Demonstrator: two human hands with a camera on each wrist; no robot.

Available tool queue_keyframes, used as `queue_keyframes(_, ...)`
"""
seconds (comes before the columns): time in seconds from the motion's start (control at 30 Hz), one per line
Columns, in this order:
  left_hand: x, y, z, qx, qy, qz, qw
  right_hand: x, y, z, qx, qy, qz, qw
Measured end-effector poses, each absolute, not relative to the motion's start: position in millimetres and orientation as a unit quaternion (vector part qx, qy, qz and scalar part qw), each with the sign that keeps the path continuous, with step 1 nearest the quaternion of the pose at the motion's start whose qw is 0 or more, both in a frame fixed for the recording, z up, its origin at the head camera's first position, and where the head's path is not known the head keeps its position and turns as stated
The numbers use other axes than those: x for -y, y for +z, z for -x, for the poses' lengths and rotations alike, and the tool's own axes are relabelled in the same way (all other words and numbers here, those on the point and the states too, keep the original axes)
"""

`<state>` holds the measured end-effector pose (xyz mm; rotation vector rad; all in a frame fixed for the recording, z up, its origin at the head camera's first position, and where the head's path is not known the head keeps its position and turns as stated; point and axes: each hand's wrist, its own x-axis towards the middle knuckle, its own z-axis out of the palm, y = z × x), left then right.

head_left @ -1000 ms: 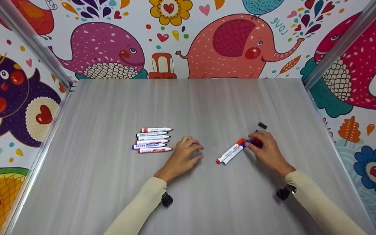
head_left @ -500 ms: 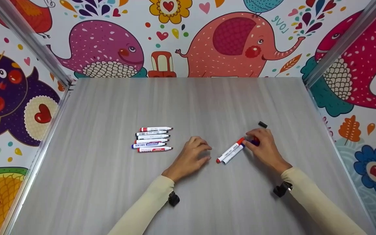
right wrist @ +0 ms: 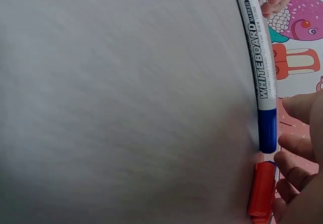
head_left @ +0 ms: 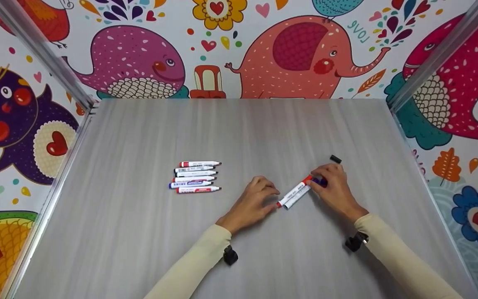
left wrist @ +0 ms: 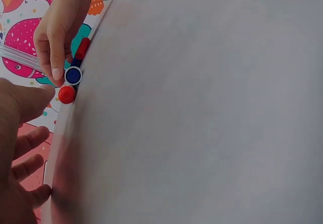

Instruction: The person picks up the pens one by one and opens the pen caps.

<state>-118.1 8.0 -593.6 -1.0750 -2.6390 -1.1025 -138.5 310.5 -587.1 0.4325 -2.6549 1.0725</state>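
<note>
Two whiteboard markers lie side by side, slanted, between the hands in the head view. One is a red marker [head_left: 293, 192]. The other, a blue-capped marker [right wrist: 261, 57], shows its lettering in the right wrist view. My left hand [head_left: 252, 203] is at the red marker's near end, thumb and fingers spread apart; whether they touch it I cannot tell. My right hand [head_left: 335, 187] reaches over the caps at the far end. Its loosely bent fingers are beside the blue cap [right wrist: 268, 130], with no clear pinch visible. A loose red cap [right wrist: 262, 189] lies just beyond.
Several uncapped markers [head_left: 197, 189] lie in a row on the left of the grey table [head_left: 239, 133], tips to the right. A black cap [head_left: 335, 158] lies beyond my right hand. Patterned walls [head_left: 214, 50] enclose the table's back and sides.
My left hand has moved right, from near the marker row to the red marker's near end. My right hand has shifted slightly left over the caps. The markers have hardly moved.
</note>
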Motion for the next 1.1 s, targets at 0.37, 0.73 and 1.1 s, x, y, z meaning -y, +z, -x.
queue_keyframes(0.37,-21.6,-598.2,112.8,0.863,-0.331,0.376,0.07,-307.2,-589.8,141.0,0.918,0.341,-0.149,0.136)
queue_keyframes(0.73,-24.9,-597.0,113.8,0.874,-0.298,0.378,0.069,-305.3,-588.6,141.5,0.921,0.338,-0.141,0.134)
queue_keyframes(1.1,-17.3,-583.8,116.0,0.868,-0.334,0.366,0.021,-301.7,-570.9,139.2,0.902,0.378,-0.151,0.146)
